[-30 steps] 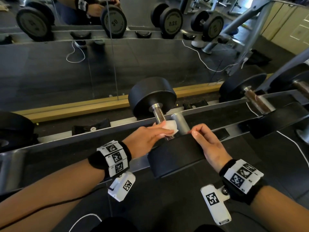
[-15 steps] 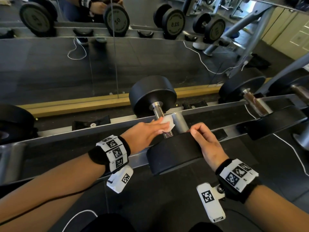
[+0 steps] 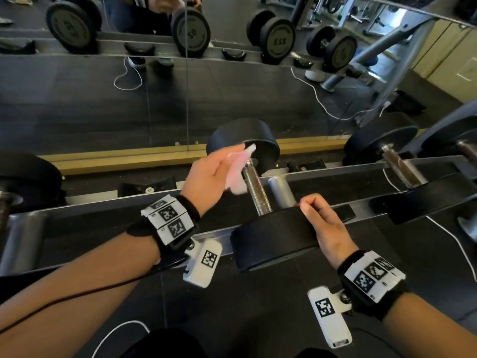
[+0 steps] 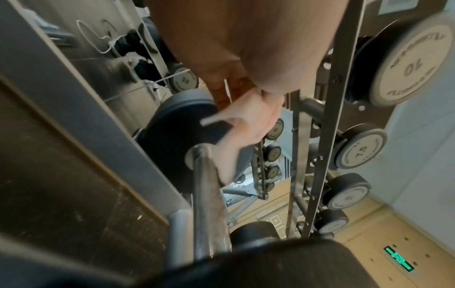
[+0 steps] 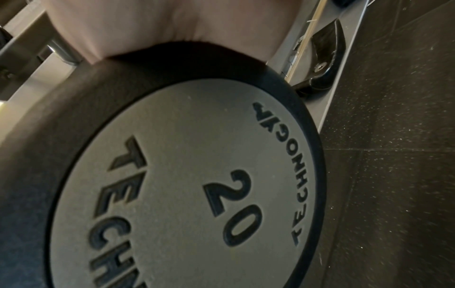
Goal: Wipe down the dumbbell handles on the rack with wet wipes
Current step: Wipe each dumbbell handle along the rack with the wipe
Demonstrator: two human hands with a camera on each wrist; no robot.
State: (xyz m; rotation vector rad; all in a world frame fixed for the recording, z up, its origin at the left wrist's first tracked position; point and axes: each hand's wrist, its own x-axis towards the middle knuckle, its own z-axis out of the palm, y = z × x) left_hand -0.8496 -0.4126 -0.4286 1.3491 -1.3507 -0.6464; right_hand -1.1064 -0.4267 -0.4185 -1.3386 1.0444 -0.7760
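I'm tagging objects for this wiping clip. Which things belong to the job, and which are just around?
Job: left hand holding wet wipe; dumbbell handle; right hand gripping near weight head; rack.

Around: white cable; neighbouring dumbbell.

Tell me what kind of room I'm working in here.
Most likely a gym's free-weights area. A dumbbell rack runs along a wall mirror, the near dumbbell's end plate is stamped 20, and a second rack of smaller dumbbells stands nearby.
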